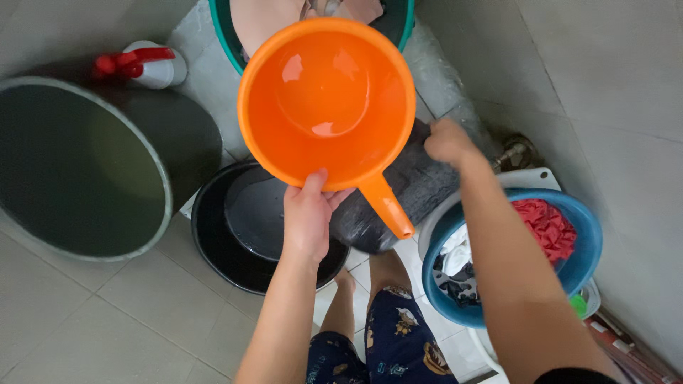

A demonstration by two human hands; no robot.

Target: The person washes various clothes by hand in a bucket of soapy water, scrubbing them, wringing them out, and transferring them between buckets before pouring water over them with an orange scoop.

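From the head camera, the left hand [307, 217] is clamped on the rim of an orange dipper [327, 103] holding a little water — keeping it level should stop spills. The dipper sits above and ahead of that hand, over a black basin [213, 249]. The right hand [447, 141] is closed on dark wet cloth [413, 181] — just right of the dipper.
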